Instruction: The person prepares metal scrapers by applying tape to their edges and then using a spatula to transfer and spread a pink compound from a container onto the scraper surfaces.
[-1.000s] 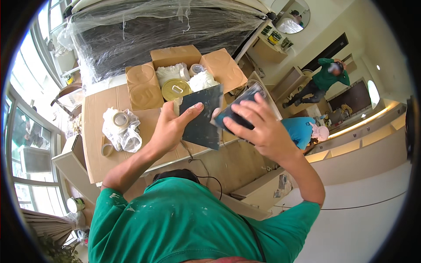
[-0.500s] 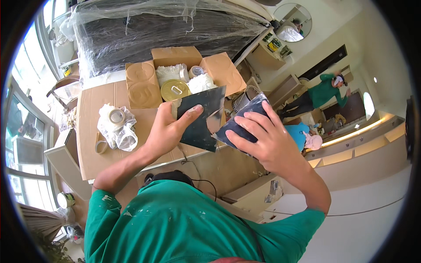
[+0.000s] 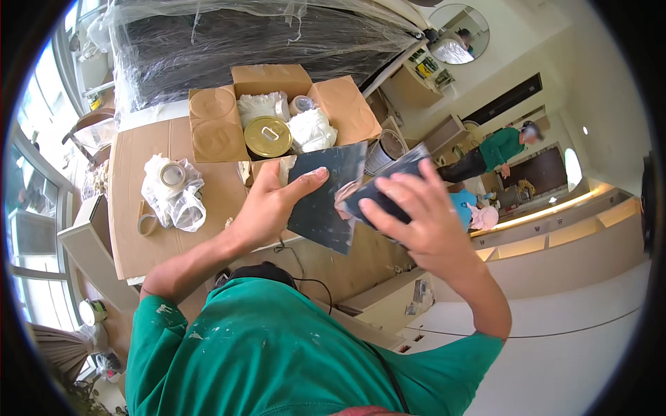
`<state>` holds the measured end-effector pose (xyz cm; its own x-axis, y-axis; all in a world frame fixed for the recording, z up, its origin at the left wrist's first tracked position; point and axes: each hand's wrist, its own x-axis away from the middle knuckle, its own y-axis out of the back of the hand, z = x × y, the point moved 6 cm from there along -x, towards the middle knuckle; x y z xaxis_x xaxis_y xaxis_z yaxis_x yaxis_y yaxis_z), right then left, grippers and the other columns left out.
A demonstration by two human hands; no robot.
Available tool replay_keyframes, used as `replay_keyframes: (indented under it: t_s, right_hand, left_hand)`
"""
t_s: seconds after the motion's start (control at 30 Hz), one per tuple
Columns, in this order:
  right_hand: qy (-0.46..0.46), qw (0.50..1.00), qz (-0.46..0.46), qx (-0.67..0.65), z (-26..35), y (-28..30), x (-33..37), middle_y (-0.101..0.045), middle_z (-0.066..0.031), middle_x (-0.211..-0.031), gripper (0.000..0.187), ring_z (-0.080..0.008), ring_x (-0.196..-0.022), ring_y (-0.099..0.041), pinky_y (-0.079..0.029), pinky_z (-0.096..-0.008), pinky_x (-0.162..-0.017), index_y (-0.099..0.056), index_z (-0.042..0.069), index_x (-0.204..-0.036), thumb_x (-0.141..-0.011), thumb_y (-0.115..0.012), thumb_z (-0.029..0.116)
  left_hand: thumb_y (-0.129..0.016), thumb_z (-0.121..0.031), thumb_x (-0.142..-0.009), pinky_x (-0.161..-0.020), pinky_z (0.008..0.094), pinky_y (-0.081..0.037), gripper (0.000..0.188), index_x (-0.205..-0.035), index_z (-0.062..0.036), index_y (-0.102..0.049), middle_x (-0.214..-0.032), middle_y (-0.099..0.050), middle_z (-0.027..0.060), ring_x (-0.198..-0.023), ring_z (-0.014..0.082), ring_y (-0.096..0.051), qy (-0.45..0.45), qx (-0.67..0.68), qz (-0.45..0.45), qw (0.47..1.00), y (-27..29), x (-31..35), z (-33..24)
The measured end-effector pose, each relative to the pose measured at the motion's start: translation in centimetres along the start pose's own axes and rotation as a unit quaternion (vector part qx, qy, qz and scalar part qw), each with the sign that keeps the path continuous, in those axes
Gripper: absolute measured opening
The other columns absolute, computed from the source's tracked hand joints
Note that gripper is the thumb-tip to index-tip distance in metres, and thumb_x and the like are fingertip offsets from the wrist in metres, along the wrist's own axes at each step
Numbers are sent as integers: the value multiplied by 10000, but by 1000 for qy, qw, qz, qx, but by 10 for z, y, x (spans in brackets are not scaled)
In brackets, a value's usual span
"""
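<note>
The left hand point(image 3: 267, 208) grips a dark flat sheet point(image 3: 326, 197) by its left edge, thumb laid across the face and fingers behind it, holding it up in front of the open cardboard box point(image 3: 277, 111). The right hand point(image 3: 416, 218) is clasped over a second dark sheet point(image 3: 385, 187), fingers spread across the top, and this sheet's near corner touches the right edge of the first one. Both sheets hang in the air just below the box, over the cardboard-covered table point(image 3: 132, 180).

Inside the box, a round tin with a gold lid point(image 3: 267, 136) sits in the middle, with white crumpled wrapping point(image 3: 312, 130) to its right and more behind it. Left of the box, on the cardboard, lies a clear plastic bag with a roll of tape point(image 3: 172, 191) on top. Behind the box stands a dark bulky thing wrapped in clear plastic film point(image 3: 257, 35). Right of the box, near the sheets, is a metal bucket point(image 3: 383, 151). Well beyond it, another person in a green shirt point(image 3: 496, 149) bends forward by a doorway.
</note>
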<state>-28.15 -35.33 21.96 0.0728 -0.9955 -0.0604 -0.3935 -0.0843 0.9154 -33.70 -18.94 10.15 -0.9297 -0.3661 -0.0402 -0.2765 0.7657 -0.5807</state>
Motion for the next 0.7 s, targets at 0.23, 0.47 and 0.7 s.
replay_keyframes:
  t_s: [0.23,0.47,0.7]
  right_hand:
    - [-6,1000,-1,-3,0,4,-11,-550,-108,-1265,418,-291,-1189,-515,-356,-586,-1096,-605,139,-1233,-820,-578,79]
    - [-15,999,33,-37,8,3,-9,-545,-107,-1247,406,-292,-1183,-509,-354,-591,-1089,-622,135,-1216,-814,-591,92]
    - [-17,997,36,-70,9,4,-3,-546,-109,-1248,408,-307,-1182,-516,-339,-605,-1104,-620,153,-1234,-830,-581,106]
  left_hand:
    - [-674,-234,-953,-591,275,-442,291,-1028,44,-629,-853,-652,26,-699,68,-510,-115,-154,0,981,6,-8,-5]
    - [-687,-203,-942,-598,273,-459,263,-1008,44,-625,-827,-648,24,-723,74,-541,-51,-168,3,984,13,-10,-2]
    - [-678,-222,-948,-597,271,-464,276,-1056,26,-625,-889,-653,27,-732,65,-545,-65,-114,-2,991,13,-9,4]
